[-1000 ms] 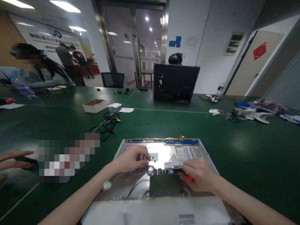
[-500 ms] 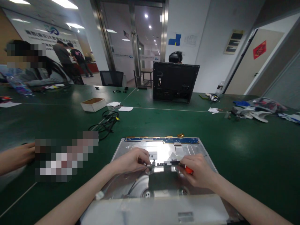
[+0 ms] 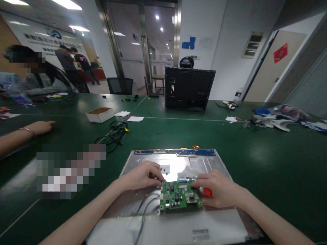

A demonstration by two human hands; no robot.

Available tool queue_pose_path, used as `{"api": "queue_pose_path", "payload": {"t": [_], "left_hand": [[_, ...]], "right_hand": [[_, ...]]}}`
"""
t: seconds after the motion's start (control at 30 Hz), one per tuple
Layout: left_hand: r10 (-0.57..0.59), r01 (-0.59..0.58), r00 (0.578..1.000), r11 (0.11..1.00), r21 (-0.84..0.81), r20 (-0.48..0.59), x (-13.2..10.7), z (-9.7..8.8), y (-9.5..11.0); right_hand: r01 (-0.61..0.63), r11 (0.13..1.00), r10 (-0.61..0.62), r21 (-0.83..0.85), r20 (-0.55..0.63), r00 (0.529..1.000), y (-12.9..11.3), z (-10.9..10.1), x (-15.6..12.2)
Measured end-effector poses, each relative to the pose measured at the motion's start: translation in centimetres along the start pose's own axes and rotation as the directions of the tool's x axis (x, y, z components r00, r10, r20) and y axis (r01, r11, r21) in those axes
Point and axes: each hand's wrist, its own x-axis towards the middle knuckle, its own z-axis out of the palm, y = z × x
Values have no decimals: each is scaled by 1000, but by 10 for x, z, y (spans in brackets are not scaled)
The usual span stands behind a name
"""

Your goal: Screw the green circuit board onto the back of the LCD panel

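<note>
A green circuit board (image 3: 176, 194) lies nearly flat over the metal back of a display panel (image 3: 127, 204), its component side facing up. My left hand (image 3: 145, 175) pinches the board's upper left corner. At its right edge, my right hand (image 3: 217, 189) grips the board between thumb and fingers. A tool with a red end (image 3: 207, 192) is tucked in that same hand; most of it is hidden. Above the board runs a flat ribbon cable (image 3: 188, 172), and a grey cable (image 3: 143, 221) curves down on the left. A long blue board (image 3: 176, 152) lines the panel's far edge.
Black cables (image 3: 113, 134) lie coiled left of the panel. Farther back are an open box (image 3: 100, 115), a black monitor housing (image 3: 189, 89) and a plastic bag (image 3: 288, 113). Another person's hand (image 3: 42, 127) rests over the table (image 3: 268, 160) at left.
The circuit board has tilted from nearly edge-on to lying flatter, its green face now showing. A grey cable now shows at left. The other person's hand at left has shifted away from me.
</note>
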Motion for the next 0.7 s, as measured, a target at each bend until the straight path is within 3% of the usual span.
{"api": "queue_pose_path", "payload": {"t": [0.13, 0.27, 0.7], "left_hand": [[1, -1, 1000, 1000, 5, 2, -1, 0, -3], [-6, 6, 1000, 1000, 6, -5, -2, 1, -6], [-10, 12, 999, 998, -58, 43, -1, -2, -2]], "right_hand": [[-101, 987, 95, 125, 59, 994, 10, -12, -2], [-176, 966, 165, 188, 72, 984, 18, -10, -2], [-87, 978, 85, 189, 20, 996, 11, 1, 2]]}}
